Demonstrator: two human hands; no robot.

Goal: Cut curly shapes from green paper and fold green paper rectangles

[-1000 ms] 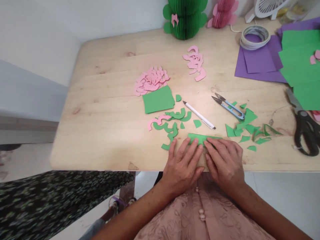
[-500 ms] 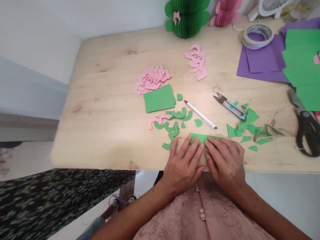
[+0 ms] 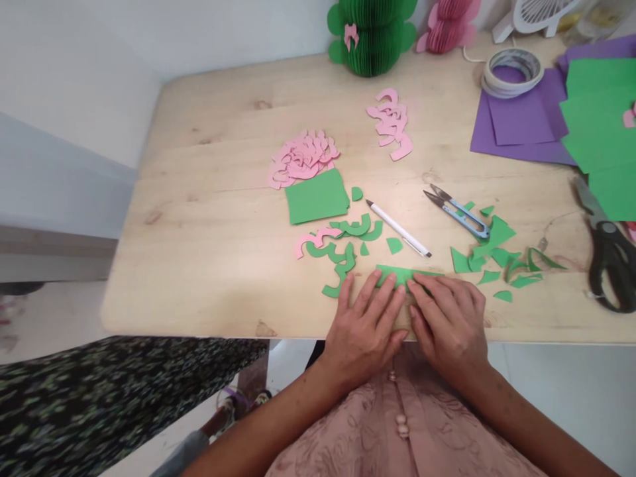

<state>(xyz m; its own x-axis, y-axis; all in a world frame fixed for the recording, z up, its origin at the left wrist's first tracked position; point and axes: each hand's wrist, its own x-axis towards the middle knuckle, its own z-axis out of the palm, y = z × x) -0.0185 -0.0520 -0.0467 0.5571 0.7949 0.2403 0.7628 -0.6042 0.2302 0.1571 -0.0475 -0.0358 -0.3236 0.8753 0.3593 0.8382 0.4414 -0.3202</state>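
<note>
Under my fingertips, close to the table's front edge, lies a narrow strip of green paper (image 3: 403,274), partly covered. My left hand (image 3: 365,322) presses on its left part with the fingers spread. My right hand (image 3: 451,318) rests on the right part, fingers stretched out and lying flat. Curved green paper cutouts (image 3: 342,255) lie just beyond my left hand, with one wavy pink cutout (image 3: 318,238) among them. A white pen (image 3: 399,228) lies beyond the strip. Blue-handled thread snips (image 3: 460,213) lie beyond my right hand, beside several green paper scraps (image 3: 497,240).
Behind the cutouts are a green paper rectangle (image 3: 318,197) and a pink cutout pile (image 3: 304,158). Black-handled scissors (image 3: 611,258) lie at the right. Tape rolls (image 3: 511,74) sit on purple sheets (image 3: 521,122). A green honeycomb paper decoration (image 3: 372,40) stands at the back.
</note>
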